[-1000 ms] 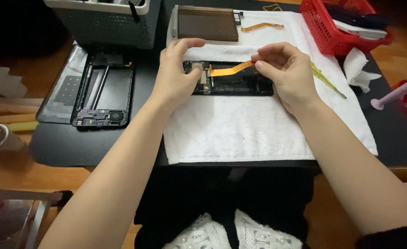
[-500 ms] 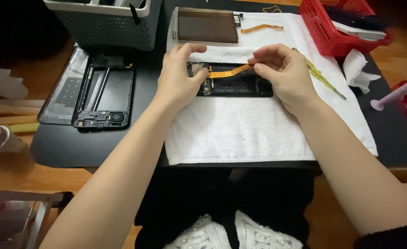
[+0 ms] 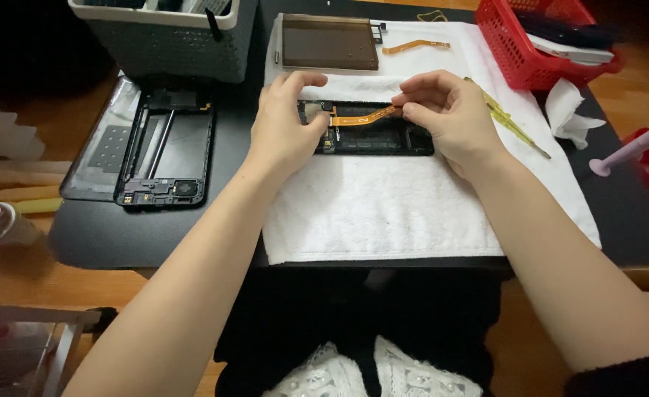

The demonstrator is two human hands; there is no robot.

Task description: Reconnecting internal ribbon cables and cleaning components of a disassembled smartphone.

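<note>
1. An opened phone body (image 3: 372, 136), its dark insides exposed, lies lengthwise on a white towel (image 3: 383, 213) spread over a black mat (image 3: 155, 235), straight ahead of the person and between both hands.
2. An orange flex cable (image 3: 361, 117) runs across the upper part of the phone body; its right end rises off the phone into the right hand (image 3: 453, 121).
3. The right hand's thumb and forefinger are pinched narrowly together on that raised end of the cable, the other fingers curled loosely above it, the heel of the hand resting on the towel just beside the phone's right end.
4. The left hand (image 3: 284, 125) covers the phone's left end, fingers bent and partly spread, pressing down on the frame; the forefinger arches over the top edge, its tip close to the cable's left end. Whether it touches the cable cannot be told.
5. Behind the phone on the towel lie a brown rectangular panel (image 3: 330, 43) and a second orange flex strip (image 3: 416, 48).
6. Left of the towel a black phone back cover (image 3: 164, 154) lies on the mat, before a grey basket (image 3: 164, 37).
7. At right stand a red basket (image 3: 541, 37) and yellow tweezers (image 3: 507, 117).
</note>
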